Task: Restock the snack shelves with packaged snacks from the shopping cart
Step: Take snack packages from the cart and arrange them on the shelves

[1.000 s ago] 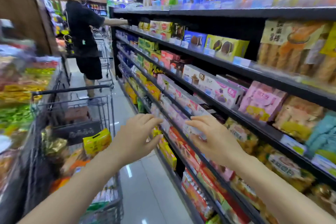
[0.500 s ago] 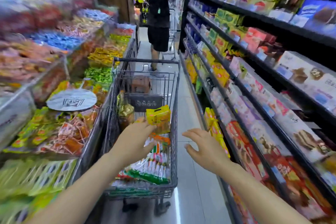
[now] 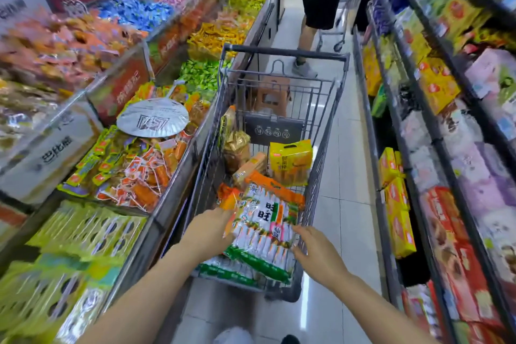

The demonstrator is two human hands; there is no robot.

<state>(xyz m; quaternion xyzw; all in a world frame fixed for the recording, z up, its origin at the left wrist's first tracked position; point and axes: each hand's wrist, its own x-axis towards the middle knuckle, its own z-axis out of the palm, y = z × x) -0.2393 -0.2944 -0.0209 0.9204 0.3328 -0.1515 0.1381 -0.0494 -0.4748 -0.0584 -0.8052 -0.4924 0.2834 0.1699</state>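
Both my hands are down in the shopping cart (image 3: 321, 131), on the big white, green and orange snack bag (image 3: 265, 234) lying on top of the load at the near end. My left hand (image 3: 208, 232) touches its left edge, my right hand (image 3: 315, 254) lies against its right edge with the fingers spread and only lightly bent; whether either one has closed into a real grip I cannot tell. Farther along the basket a yellow bag (image 3: 290, 160) stands upright, with golden packets (image 3: 237, 145) just beside it. Bulk candy bins (image 3: 134, 126) press close along the cart's left, the snack shelves (image 3: 435, 148) run along my right. Beyond the cart's far end a person in black shorts (image 3: 319, 0) stands in the aisle beside a second cart (image 3: 344, 8).
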